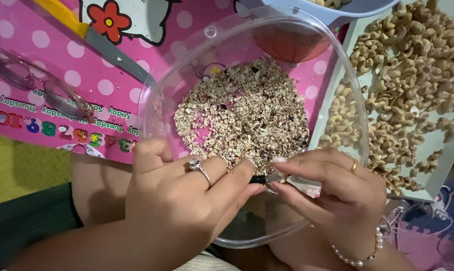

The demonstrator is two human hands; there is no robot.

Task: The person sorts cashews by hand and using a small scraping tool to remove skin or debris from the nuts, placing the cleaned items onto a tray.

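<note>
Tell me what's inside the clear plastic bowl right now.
The clear bowl holds a heap of broken nut skins. Its near part is covered by the left hand and right hand, so anything under them is hidden.

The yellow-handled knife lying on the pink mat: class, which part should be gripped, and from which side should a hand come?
Grip the yellow handle of the knife, coming from the upper left. The handle lies bare on the pink mat, while the grey blade slants toward the clear plastic bowl, its tip against or under the rim.
</note>
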